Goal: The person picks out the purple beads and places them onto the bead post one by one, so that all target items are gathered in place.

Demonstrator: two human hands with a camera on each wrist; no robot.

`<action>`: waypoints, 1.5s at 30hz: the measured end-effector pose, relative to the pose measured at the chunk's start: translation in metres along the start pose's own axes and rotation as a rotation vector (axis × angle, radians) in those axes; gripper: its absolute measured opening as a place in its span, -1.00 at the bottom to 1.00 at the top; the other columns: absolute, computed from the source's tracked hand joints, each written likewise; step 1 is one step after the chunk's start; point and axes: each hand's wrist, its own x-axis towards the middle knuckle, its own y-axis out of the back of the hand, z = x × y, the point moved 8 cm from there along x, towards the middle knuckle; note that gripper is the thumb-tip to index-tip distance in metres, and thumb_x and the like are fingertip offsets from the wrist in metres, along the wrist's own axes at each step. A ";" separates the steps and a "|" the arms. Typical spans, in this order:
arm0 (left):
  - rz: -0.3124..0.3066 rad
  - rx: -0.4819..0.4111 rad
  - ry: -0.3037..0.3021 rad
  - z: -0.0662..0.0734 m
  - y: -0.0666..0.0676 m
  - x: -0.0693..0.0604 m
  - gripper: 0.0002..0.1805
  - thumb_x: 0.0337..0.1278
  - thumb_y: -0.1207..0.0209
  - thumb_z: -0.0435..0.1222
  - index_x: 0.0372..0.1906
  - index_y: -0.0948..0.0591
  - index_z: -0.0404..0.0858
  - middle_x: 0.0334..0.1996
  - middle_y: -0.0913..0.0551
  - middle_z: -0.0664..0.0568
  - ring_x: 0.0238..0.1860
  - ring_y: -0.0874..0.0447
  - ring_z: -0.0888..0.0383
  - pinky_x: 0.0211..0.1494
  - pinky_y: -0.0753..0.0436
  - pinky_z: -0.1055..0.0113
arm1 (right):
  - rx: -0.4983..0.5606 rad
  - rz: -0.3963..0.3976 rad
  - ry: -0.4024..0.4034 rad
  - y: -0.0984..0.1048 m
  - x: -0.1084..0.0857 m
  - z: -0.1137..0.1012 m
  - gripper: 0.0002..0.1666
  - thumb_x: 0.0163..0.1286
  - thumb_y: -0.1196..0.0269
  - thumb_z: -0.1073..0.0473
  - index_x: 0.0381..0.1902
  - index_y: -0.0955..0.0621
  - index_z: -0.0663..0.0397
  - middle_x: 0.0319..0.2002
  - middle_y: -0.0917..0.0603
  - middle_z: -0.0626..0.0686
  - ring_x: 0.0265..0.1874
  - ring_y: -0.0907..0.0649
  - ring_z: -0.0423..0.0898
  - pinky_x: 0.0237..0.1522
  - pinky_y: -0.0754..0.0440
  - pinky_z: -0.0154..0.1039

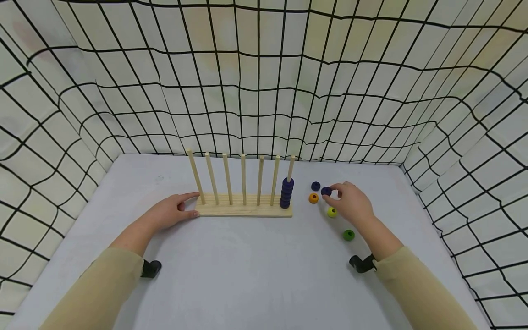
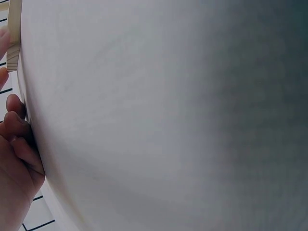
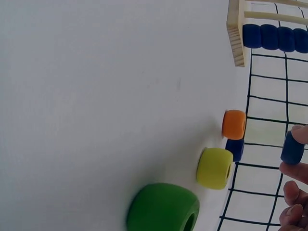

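A wooden peg rack (image 1: 243, 211) stands on the table, its upright pegs in a row. Several dark blue beads (image 1: 287, 192) are stacked on its rightmost peg. My left hand (image 1: 167, 212) grips the rack's left end between thumb and index finger; in the left wrist view the other fingers are curled beside the wooden base (image 2: 14, 29). To the right of the rack, my right hand (image 1: 350, 200) pinches a blue bead (image 3: 292, 148) between thumb and finger, held above the table. Near it lie another blue bead (image 1: 315, 186), an orange bead (image 1: 313, 198) and a yellow bead (image 1: 332, 212).
A green bead (image 1: 348, 235) lies closer to me, below the right forearm's inner side. White walls with black netting (image 1: 258, 87) enclose the back and sides of the white table (image 1: 247, 275). Black wrist-worn pieces (image 1: 151, 269) stick out at both sleeves.
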 end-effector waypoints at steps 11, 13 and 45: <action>-0.001 0.002 0.005 -0.002 -0.002 0.001 -0.18 0.21 -0.28 0.10 0.49 -0.32 -0.13 -0.47 -0.34 0.01 -0.45 -0.26 0.10 -0.36 -0.25 0.21 | -0.012 0.030 0.004 0.006 -0.005 -0.012 -0.41 0.34 -0.28 -0.19 0.17 -0.62 0.06 -0.24 -0.56 0.08 -0.32 -0.51 0.01 -0.34 -0.49 -0.13; -0.002 0.006 0.005 -0.002 -0.002 0.001 -0.18 0.21 -0.27 0.10 0.49 -0.32 -0.13 -0.47 -0.34 0.01 -0.45 -0.26 0.10 -0.36 -0.25 0.21 | -0.012 0.037 0.004 0.008 -0.007 -0.013 -0.41 0.34 -0.28 -0.20 0.17 -0.62 0.04 -0.23 -0.57 0.08 -0.31 -0.51 0.01 -0.33 -0.49 -0.14; -0.014 0.009 0.018 -0.005 -0.003 0.004 -0.15 0.18 -0.27 0.15 0.49 -0.32 -0.13 -0.47 -0.34 0.01 -0.46 -0.24 0.10 -0.37 -0.24 0.22 | 0.113 0.132 0.084 0.039 -0.016 -0.061 -0.39 0.34 -0.26 -0.28 0.16 -0.64 -0.02 -0.17 -0.58 0.06 -0.30 -0.51 -0.01 -0.31 -0.47 -0.15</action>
